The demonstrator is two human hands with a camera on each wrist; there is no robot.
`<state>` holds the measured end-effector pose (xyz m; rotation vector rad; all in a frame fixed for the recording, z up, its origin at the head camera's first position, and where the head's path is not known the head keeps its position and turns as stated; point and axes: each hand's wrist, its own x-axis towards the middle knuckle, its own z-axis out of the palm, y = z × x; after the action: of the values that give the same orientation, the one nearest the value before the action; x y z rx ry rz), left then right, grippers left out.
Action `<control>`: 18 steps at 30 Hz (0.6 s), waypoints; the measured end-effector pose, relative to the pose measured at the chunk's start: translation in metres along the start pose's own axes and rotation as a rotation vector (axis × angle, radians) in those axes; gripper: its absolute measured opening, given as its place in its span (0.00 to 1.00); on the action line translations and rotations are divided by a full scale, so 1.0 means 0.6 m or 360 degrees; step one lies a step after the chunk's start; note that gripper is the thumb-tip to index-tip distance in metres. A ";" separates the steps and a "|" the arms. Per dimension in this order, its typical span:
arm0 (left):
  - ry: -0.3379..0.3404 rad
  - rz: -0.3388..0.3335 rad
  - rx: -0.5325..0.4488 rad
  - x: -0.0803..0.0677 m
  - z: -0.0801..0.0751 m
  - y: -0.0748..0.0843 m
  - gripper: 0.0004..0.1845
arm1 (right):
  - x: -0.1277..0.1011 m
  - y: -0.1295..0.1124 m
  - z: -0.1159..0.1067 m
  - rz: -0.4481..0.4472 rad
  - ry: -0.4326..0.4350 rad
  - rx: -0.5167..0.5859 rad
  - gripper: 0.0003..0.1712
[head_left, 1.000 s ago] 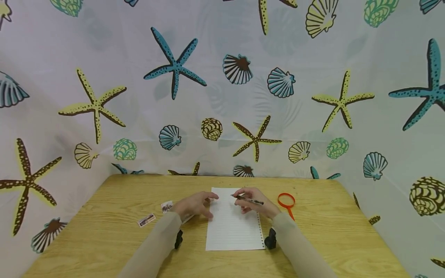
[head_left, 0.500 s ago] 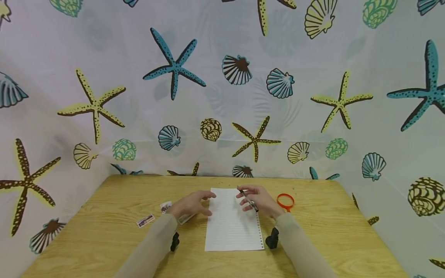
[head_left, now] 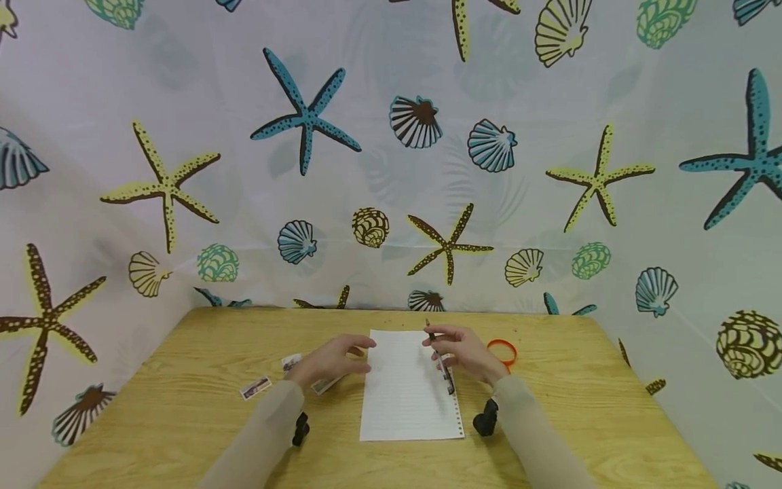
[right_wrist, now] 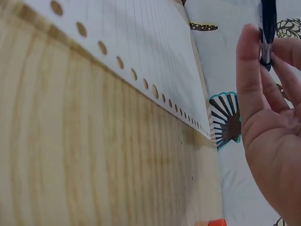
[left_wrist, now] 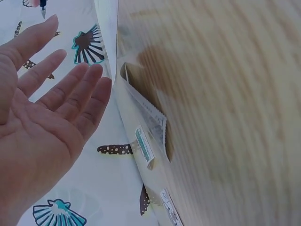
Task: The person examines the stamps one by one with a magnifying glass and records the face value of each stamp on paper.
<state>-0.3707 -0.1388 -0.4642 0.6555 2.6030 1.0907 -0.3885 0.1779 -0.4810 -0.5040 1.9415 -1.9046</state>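
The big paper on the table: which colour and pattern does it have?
The paper is white with faint ruled lines; the head view shows it best.

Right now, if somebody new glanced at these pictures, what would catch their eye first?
Probably the pale cloth behind the table, printed with big starfish and shells. Next might come the white lined paper in the middle of the table, with a pen in the right hand over its right side. The bright red magnifying glass just to the right of that hand also stands out.
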 end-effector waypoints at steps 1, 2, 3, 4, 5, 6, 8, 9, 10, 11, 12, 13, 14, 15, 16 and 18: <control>0.0005 0.0015 -0.0011 -0.001 -0.002 -0.001 0.27 | -0.001 0.001 -0.003 -0.0004 0.0000 -0.0025 0.27; 0.0010 0.0021 -0.0026 -0.002 -0.003 -0.003 0.27 | -0.002 0.002 -0.006 -0.0007 0.0000 -0.0047 0.28; 0.0016 0.0028 -0.0036 -0.002 -0.004 -0.005 0.26 | -0.003 0.003 -0.010 -0.0009 0.0004 -0.0079 0.28; 0.0020 0.0034 -0.0045 -0.003 -0.004 -0.006 0.26 | -0.004 0.004 -0.013 -0.0013 0.0008 -0.0118 0.28; 0.0024 0.0041 -0.0045 -0.003 -0.004 -0.008 0.25 | -0.006 0.005 -0.016 -0.0017 0.0017 -0.0163 0.27; 0.0030 0.0043 -0.0050 -0.004 -0.004 -0.010 0.25 | -0.008 0.006 -0.019 -0.0015 0.0029 -0.0205 0.27; 0.0044 0.0045 -0.0055 -0.005 -0.004 -0.011 0.24 | -0.013 0.006 -0.024 -0.0007 0.0072 -0.0307 0.26; 0.0050 0.0049 -0.0057 -0.006 -0.004 -0.012 0.24 | -0.015 0.006 -0.027 -0.0003 0.0095 -0.0363 0.25; 0.0055 0.0051 -0.0058 -0.007 -0.004 -0.012 0.24 | -0.018 0.006 -0.030 0.0005 0.0113 -0.0403 0.25; 0.0062 0.0053 -0.0059 -0.007 -0.005 -0.013 0.23 | -0.020 0.005 -0.032 0.0008 0.0129 -0.0438 0.25; 0.0069 0.0053 -0.0069 -0.008 -0.005 -0.013 0.23 | -0.023 0.004 -0.036 0.0018 0.0143 -0.0462 0.25; 0.0073 0.0057 -0.0072 -0.009 -0.005 -0.013 0.23 | -0.026 0.004 -0.040 0.0026 0.0155 -0.0487 0.25; 0.0074 0.0063 -0.0072 -0.010 -0.005 -0.013 0.23 | -0.029 0.004 -0.043 0.0024 0.0154 -0.0506 0.26; 0.0075 0.0068 -0.0075 -0.011 -0.006 -0.014 0.23 | -0.032 0.004 -0.047 0.0026 0.0147 -0.0509 0.26; 0.0074 0.0076 -0.0070 -0.012 -0.006 -0.014 0.23 | -0.035 0.004 -0.051 0.0029 0.0138 -0.0508 0.26; 0.0073 0.0086 -0.0067 -0.014 -0.007 -0.015 0.23 | -0.040 0.006 -0.059 0.0046 0.0120 -0.0510 0.26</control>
<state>-0.3679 -0.1511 -0.4676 0.7030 2.6070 1.1872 -0.3852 0.2206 -0.4838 -0.4945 2.3054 -1.6219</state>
